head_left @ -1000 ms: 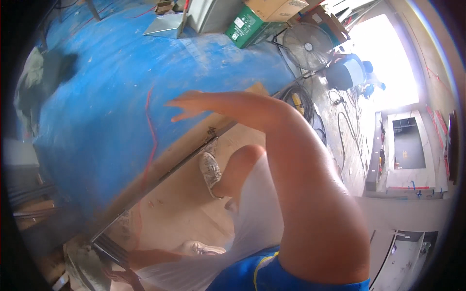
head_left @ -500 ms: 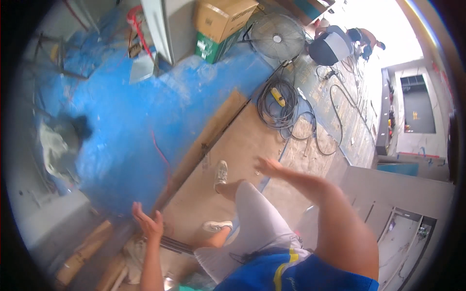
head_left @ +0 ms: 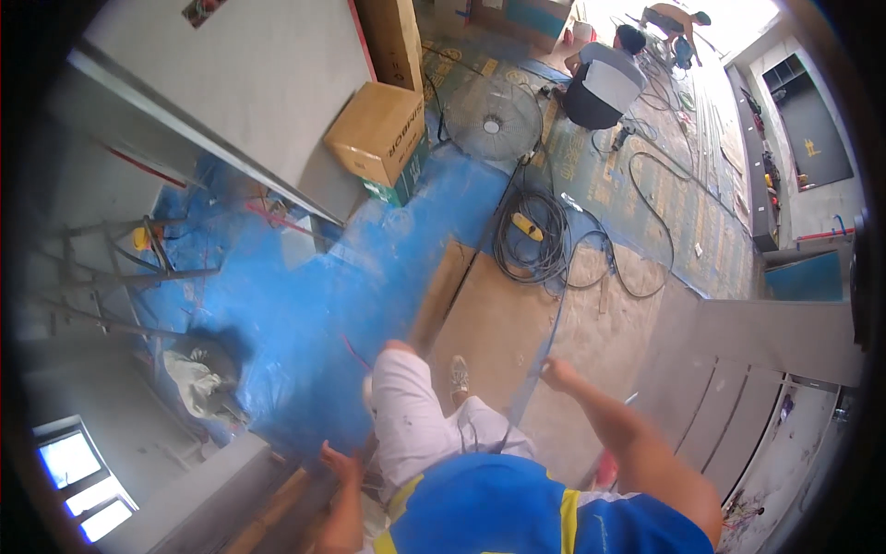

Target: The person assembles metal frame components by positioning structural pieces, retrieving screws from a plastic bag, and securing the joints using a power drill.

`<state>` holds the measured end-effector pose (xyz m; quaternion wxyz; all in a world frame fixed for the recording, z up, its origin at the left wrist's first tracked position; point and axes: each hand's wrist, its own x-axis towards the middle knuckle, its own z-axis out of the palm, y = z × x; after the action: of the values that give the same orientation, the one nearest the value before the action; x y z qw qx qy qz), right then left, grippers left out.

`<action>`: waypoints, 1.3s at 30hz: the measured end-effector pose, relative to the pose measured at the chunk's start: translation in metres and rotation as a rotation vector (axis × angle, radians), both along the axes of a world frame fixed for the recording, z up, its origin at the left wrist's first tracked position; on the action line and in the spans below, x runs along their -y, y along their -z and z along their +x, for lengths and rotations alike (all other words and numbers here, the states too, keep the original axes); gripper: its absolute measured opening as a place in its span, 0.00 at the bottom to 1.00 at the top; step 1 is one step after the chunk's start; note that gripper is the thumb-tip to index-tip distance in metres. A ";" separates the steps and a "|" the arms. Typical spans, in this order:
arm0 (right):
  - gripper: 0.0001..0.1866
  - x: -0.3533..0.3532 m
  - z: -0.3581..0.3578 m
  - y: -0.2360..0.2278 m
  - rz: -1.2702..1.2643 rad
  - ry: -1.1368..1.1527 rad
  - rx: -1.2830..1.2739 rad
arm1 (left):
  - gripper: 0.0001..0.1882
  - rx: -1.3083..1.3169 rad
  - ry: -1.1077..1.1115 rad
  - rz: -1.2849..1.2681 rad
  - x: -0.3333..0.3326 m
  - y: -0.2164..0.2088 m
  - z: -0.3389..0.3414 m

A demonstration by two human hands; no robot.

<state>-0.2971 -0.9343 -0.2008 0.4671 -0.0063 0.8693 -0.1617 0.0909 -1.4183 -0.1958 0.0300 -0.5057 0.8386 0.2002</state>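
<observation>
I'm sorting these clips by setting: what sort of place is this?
Probably an indoor building or renovation site: a blue sheet covers part of the floor, a coiled cable lies on it farther right, beyond the sheet, and a ceiling-high opening is bright behind a round fan.

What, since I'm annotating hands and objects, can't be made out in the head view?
Head view:
Left hand: fine finger detail, blurred.
Right hand: palm, too small and blurred.
Green box: mostly hidden by the cardboard box.
Beyond the bright opening: washed out by glare.
</observation>
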 end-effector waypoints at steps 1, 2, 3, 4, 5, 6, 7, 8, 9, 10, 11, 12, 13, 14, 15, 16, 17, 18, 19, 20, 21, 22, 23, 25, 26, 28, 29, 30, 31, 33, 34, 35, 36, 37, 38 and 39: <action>0.26 0.019 -0.022 0.000 -0.075 0.035 -0.014 | 0.44 0.075 0.109 -0.039 0.010 0.002 -0.004; 0.25 0.034 -0.044 -0.004 -0.140 0.080 -0.035 | 0.45 0.077 0.112 -0.019 0.015 -0.007 -0.029; 0.25 0.049 -0.064 -0.009 -0.139 0.091 -0.043 | 0.45 0.069 0.125 -0.019 0.025 -0.015 -0.056; 0.25 0.066 -0.084 -0.016 -0.199 0.080 -0.128 | 0.45 0.076 0.054 0.033 0.037 -0.020 -0.084; 0.25 0.076 -0.104 -0.021 -0.258 0.068 -0.212 | 0.45 0.084 -0.017 0.085 0.049 -0.021 -0.112; 0.25 0.080 -0.126 -0.025 -0.255 0.079 -0.218 | 0.45 0.081 -0.005 0.086 0.062 -0.018 -0.145; 0.25 0.091 -0.150 -0.026 -0.266 0.065 -0.245 | 0.45 0.086 0.043 0.067 0.079 -0.014 -0.174; 0.26 0.098 -0.168 -0.027 -0.268 0.074 -0.278 | 0.45 0.091 0.117 0.053 0.100 -0.008 -0.212; 0.26 0.097 -0.179 -0.022 -0.258 0.100 -0.282 | 0.45 0.090 0.145 0.058 0.118 -0.001 -0.249; 0.26 0.097 -0.192 -0.013 -0.239 0.148 -0.310 | 0.45 0.052 0.280 0.065 0.142 0.011 -0.287; 0.26 0.102 -0.216 -0.005 -0.225 0.188 -0.346 | 0.45 0.006 0.407 0.068 0.166 0.027 -0.333; 0.27 0.111 -0.234 -0.003 -0.249 0.264 -0.328 | 0.44 -0.020 0.492 0.007 0.197 0.041 -0.375; 0.27 0.099 -0.244 0.001 -0.228 0.280 -0.317 | 0.43 -0.037 0.583 -0.023 0.206 0.052 -0.412; 0.26 0.083 -0.244 0.009 -0.147 0.271 -0.356 | 0.43 -0.101 0.649 0.043 0.202 0.051 -0.469; 0.26 0.079 -0.252 0.013 -0.080 0.261 -0.401 | 0.44 -0.172 0.714 0.097 0.198 0.044 -0.543; 0.27 0.091 -0.272 0.004 -0.116 0.301 -0.375 | 0.43 -0.263 0.798 0.048 0.205 0.048 -0.583; 0.27 0.099 -0.291 -0.002 -0.113 0.314 -0.365 | 0.43 -0.242 0.864 0.078 0.203 0.039 -0.631; 0.27 0.108 -0.318 -0.011 -0.093 0.339 -0.369 | 0.42 -0.224 0.927 0.105 0.195 0.024 -0.678; 0.28 0.112 -0.343 -0.018 -0.068 0.367 -0.377 | 0.42 -0.233 0.954 0.086 0.184 0.016 -0.720; 0.31 0.110 -0.361 -0.014 -0.119 0.418 -0.432 | 0.42 -0.249 0.993 0.075 0.169 0.011 -0.761; 0.31 0.111 -0.384 -0.013 -0.111 0.434 -0.428 | 0.42 -0.245 1.010 0.083 0.155 0.006 -0.799; 0.31 0.118 -0.408 -0.015 -0.141 0.449 -0.444 | 0.43 -0.275 1.046 0.147 0.143 0.002 -0.831; 0.32 0.126 -0.430 -0.017 -0.170 0.462 -0.459 | 0.43 -0.303 1.079 0.212 0.132 0.001 -0.860; 0.32 0.135 -0.473 -0.015 -0.195 0.465 -0.480 | 0.43 -0.343 1.134 0.260 0.109 0.021 -0.913; 0.33 0.139 -0.491 -0.010 -0.221 0.464 -0.500 | 0.44 -0.382 1.184 0.308 0.096 0.028 -0.935; 0.32 0.146 -0.530 0.006 -0.212 0.460 -0.481 | 0.44 -0.245 1.197 0.370 0.071 0.036 -0.979; 0.32 0.148 -0.554 0.016 -0.216 0.443 -0.474 | 0.44 -0.120 1.198 0.415 0.061 0.043 -0.999; 0.36 0.149 -0.580 0.027 -0.267 0.450 -0.455 | 0.44 -0.109 1.189 0.420 0.058 0.052 -1.017; 0.36 0.150 -0.599 0.043 -0.267 0.449 -0.435 | 0.46 -0.106 1.219 0.376 0.058 0.068 -1.030; 0.40 0.138 -0.661 0.080 -0.188 0.342 -0.426 | 0.47 -0.119 1.242 0.328 0.038 0.092 -1.084; 0.44 0.131 -0.686 0.100 -0.199 0.357 -0.398 | 0.48 -0.107 1.229 0.321 0.034 0.105 -1.108; 0.46 0.103 -0.697 0.125 -0.100 0.276 -0.531 | 0.50 -0.082 1.241 0.357 0.014 0.116 -1.119; 0.49 0.123 -0.725 0.128 -0.120 0.289 -0.496 | 0.51 -0.028 1.194 0.364 0.025 0.120 -1.126; 0.52 0.125 -0.748 0.139 -0.072 0.315 -0.489 | 0.52 -0.017 1.165 0.376 0.018 0.127 -1.153; 0.55 0.125 -0.771 0.151 -0.075 0.329 -0.510 | 0.54 -0.010 1.159 0.359 0.012 0.142 -1.176; 0.58 0.118 -0.788 0.165 -0.073 0.316 -0.569 | 0.56 0.000 1.157 0.353 0.002 0.158 -1.192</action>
<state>-1.0855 -1.0522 -0.3660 0.1741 0.0672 0.9488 -0.2550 -1.1006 -1.4208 -0.3535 0.2177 0.0452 0.9316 0.2875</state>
